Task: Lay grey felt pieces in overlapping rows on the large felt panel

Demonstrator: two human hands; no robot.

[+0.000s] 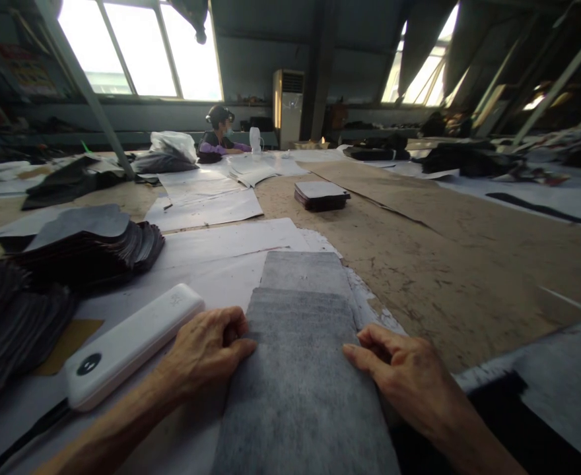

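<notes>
The grey sheets (pixel 303 402) lie near, at centre, overlapping in steps toward the far end. Your left hand (pixel 206 343) and right hand (pixel 407 369) pinch opposite edges, probably keeping the layers even. The white device (pixel 135 346) sits left, seemingly leaving the middle free.

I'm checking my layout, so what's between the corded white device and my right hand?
In the head view, your left hand comes first, next to the white device, then the overlapping grey sheets, before your right hand.
</notes>
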